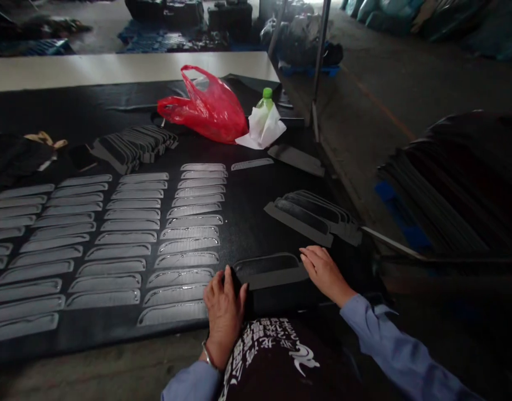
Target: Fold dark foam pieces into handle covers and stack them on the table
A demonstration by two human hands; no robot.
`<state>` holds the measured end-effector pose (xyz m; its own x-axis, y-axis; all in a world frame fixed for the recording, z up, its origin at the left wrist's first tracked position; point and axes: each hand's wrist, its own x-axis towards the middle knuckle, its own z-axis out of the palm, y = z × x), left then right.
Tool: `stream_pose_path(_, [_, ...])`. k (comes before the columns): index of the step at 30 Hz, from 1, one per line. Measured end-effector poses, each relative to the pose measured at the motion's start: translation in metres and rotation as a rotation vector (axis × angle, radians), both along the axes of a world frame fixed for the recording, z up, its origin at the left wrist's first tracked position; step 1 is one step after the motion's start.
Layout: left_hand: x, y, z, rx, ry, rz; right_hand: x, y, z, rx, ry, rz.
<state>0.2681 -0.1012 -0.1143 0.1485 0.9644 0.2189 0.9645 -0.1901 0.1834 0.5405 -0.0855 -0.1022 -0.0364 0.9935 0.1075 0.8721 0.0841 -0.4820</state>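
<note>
In front of me a dark flat cut-out piece with a straight lower edge and a raised curved outline lies on the black-covered table. My right hand has its fingers closed at the right end of this piece. My left hand rests by its left end, fingers stretched and thumb apart, over the right ends of the nearest grey strips. These grey strips, with shiny wet-looking curved edges, lie in several columns to the left. Behind my right hand sits a fanned stack of similar cut-out pieces.
A red plastic bag and a green-capped bottle wrapped in white paper stand at the back. More dark pieces are stacked behind the columns. Right of the table, a metal bar runs near a pile of dark sheets.
</note>
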Motion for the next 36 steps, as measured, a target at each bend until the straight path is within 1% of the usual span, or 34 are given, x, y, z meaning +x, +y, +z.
stream_pose_path(3, [-0.002, 0.002, -0.003, -0.019, -0.019, -0.009, -0.013, -0.015, -0.005, 0.0, -0.094, -0.002])
stream_pose_path(6, [-0.004, 0.003, -0.007, -0.017, -0.04, -0.018, -0.025, -0.02, -0.009, 0.042, -0.143, -0.073])
stream_pose_path(9, [-0.005, 0.003, -0.012, -0.016, -0.086, -0.022, -0.032, -0.023, -0.009, 0.085, -0.106, -0.153])
stream_pose_path(11, [-0.007, 0.004, -0.015, -0.015, -0.14, -0.028, -0.035, -0.025, -0.007, 0.069, -0.004, -0.218])
stream_pose_path(12, [-0.008, 0.004, -0.017, -0.015, -0.17, -0.033, -0.037, -0.025, -0.006, 0.035, 0.071, -0.262])
stream_pose_path(15, [-0.012, 0.005, -0.024, -0.016, -0.261, -0.053, -0.039, -0.023, 0.0, -0.122, 0.333, -0.383])
stream_pose_path(17, [-0.014, 0.006, -0.027, -0.006, -0.331, -0.049, -0.037, -0.019, 0.006, -0.206, 0.486, -0.405])
stream_pose_path(19, [-0.016, 0.007, -0.026, 0.002, -0.403, -0.031, -0.035, -0.014, 0.014, -0.267, 0.595, -0.387])
stream_pose_path(20, [-0.017, 0.007, -0.023, -0.003, -0.442, -0.018, -0.034, -0.012, 0.018, -0.297, 0.63, -0.372])
stream_pose_path(22, [-0.018, 0.01, -0.013, -0.044, -0.533, 0.007, -0.031, -0.01, 0.027, -0.353, 0.66, -0.338])
stream_pose_path(25, [-0.018, 0.016, 0.011, -0.187, -0.737, 0.099, -0.026, -0.009, 0.037, -0.409, 0.686, -0.305])
stream_pose_path(27, [-0.017, 0.022, 0.027, -0.338, -0.933, 0.167, -0.021, -0.008, 0.04, -0.43, 0.716, -0.291])
stream_pose_path(29, [-0.015, 0.027, 0.042, -0.541, -1.169, 0.216, -0.017, -0.006, 0.043, -0.441, 0.735, -0.28])
stream_pose_path(31, [-0.013, 0.03, 0.052, -0.793, -1.374, 0.244, -0.013, -0.004, 0.048, -0.449, 0.738, -0.274])
stream_pose_path(33, [-0.012, 0.031, 0.059, -0.997, -1.479, 0.266, -0.011, -0.001, 0.056, -0.465, 0.722, -0.262])
stream_pose_path(34, [-0.012, 0.03, 0.062, -1.047, -1.501, 0.28, -0.011, 0.0, 0.061, -0.471, 0.706, -0.25])
stream_pose_path(36, [-0.012, 0.029, 0.065, -1.057, -1.516, 0.329, -0.012, 0.001, 0.07, -0.469, 0.664, -0.233])
